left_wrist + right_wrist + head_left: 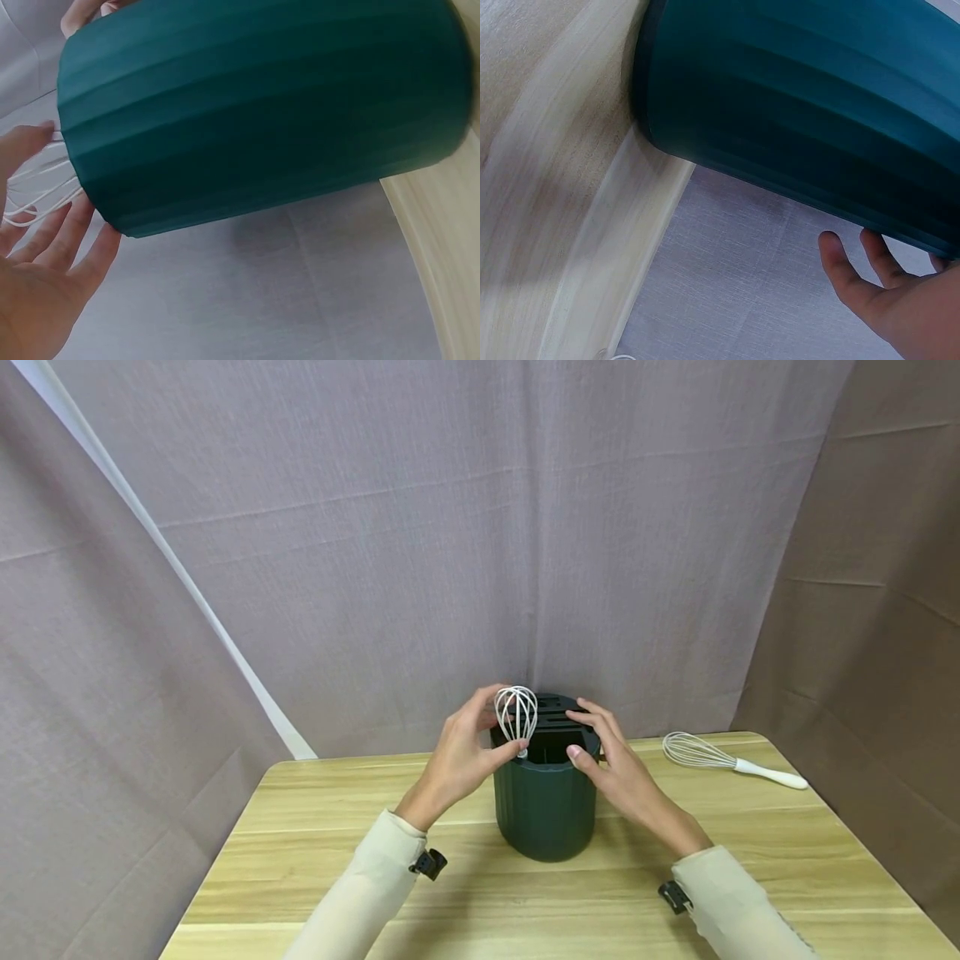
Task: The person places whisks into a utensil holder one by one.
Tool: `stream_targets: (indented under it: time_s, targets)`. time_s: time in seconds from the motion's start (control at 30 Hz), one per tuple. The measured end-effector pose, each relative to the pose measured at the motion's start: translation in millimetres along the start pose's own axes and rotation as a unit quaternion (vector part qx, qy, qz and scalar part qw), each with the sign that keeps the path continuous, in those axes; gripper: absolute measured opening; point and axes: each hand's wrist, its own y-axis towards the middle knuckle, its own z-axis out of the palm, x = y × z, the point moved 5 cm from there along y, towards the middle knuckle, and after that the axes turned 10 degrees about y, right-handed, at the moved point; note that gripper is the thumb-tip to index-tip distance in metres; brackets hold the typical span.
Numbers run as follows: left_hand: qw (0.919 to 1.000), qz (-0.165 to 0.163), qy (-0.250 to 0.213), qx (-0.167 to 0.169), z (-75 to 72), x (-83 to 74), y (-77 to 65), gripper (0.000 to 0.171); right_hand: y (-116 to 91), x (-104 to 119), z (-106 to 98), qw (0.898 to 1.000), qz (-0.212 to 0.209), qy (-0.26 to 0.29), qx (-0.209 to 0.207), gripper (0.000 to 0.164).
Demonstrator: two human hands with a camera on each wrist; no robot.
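A small white whisk stands head up at the left side of a dark green ribbed utensil holder, its handle hidden inside. My left hand holds this whisk, the thumb at the base of its wires and the fingers behind. In the left wrist view the white wires show between thumb and fingers, just past the holder's rim. My right hand rests at the holder's right rim with fingers spread, thumb over the front opening. From the right wrist, the holder shows with fingertips along its side.
A second, larger whisk with a white handle lies on the wooden table at the back right. Grey cloth hangs behind the table's back edge and along both sides. The holder has a slotted black top.
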Motion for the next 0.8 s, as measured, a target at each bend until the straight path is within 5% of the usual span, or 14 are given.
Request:
stream_targets:
  time_s: [0.8]
  targets:
    - [0.9984, -0.021, 0.051, 0.01, 4.9, 5.5, -14.5, 0.06, 0.7, 2.3, 2.7, 1.0, 0.004, 0.004, -0.002, 0.053]
